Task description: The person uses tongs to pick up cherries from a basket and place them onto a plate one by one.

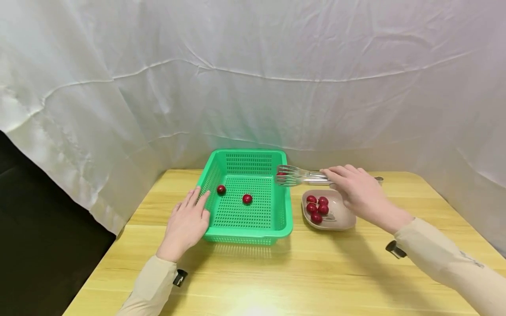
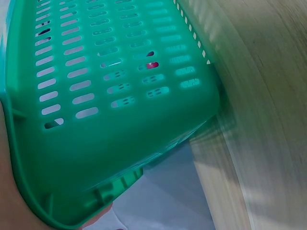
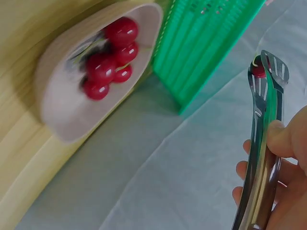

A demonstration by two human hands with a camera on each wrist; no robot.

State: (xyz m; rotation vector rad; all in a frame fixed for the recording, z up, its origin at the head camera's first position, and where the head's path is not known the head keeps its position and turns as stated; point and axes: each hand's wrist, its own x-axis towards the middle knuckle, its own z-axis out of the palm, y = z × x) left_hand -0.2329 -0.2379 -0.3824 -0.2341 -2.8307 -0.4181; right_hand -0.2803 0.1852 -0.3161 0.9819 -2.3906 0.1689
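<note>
My right hand (image 1: 357, 191) grips a pair of metal tongs (image 1: 308, 176). A red cherry (image 3: 258, 67) with a stem is pinched between the slotted tips, which overlap the basket's right rim in the head view. My left hand (image 1: 187, 221) rests on the left rim of a green perforated basket (image 1: 245, 232), fingers spread and nearly straight. Inside the basket lie two cherries, one near the left wall (image 1: 221, 189) and another near the middle (image 1: 247, 199). Right of it stands a pale bowl (image 1: 344, 215) holding several cherries (image 1: 317, 209), below my right hand.
The basket and bowl stand side by side on a light wooden table (image 1: 253, 276). A pale, creased cloth (image 1: 253, 87) hangs behind the table and along its sides. A dark area (image 1: 47, 228) lies beyond the table's left edge.
</note>
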